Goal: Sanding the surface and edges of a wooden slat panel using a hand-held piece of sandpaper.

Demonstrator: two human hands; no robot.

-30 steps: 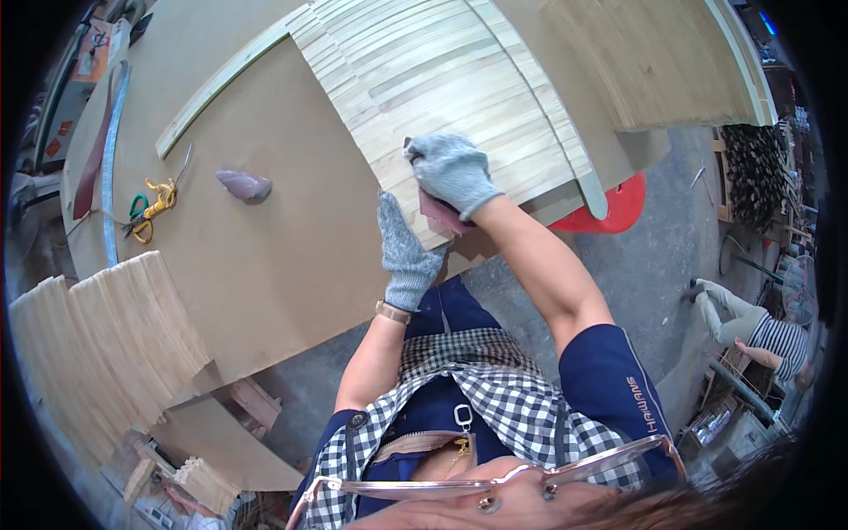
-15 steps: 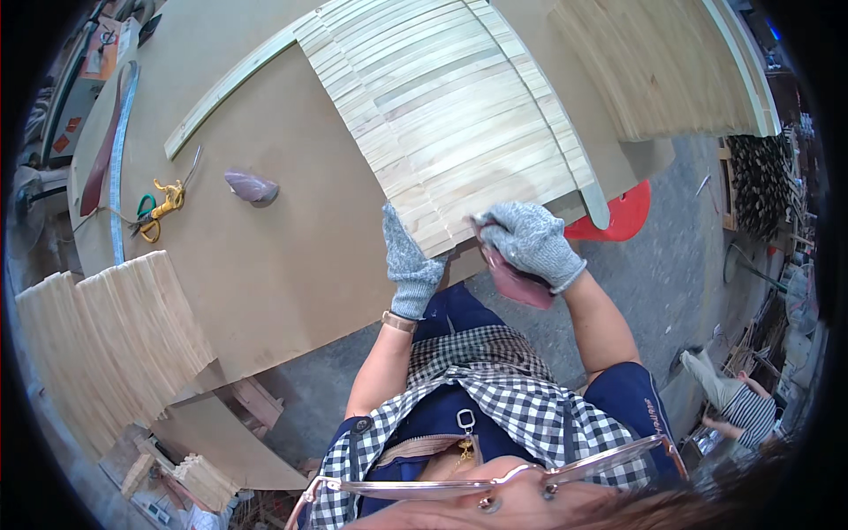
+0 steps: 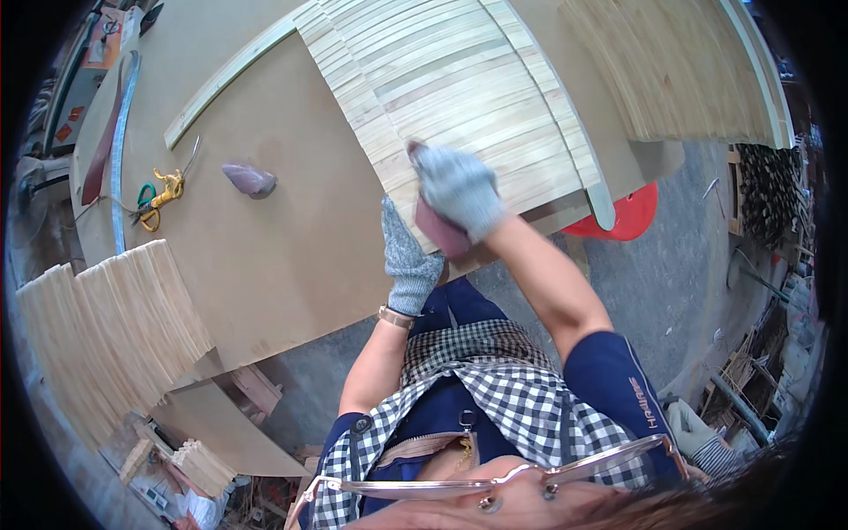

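Now keep your right hand [image 3: 459, 190] flat, clenched over the maroon sanding pad [image 3: 439, 231] on the slatted wood panel [image 3: 459, 88] — stroke toward 12 o'clock along the slats, while your left hand [image 3: 408, 256] grips the panel's near edge at 7 o'clock.

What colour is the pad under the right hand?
Reddish-maroon pad under the gloved right hand, seen in the head view.
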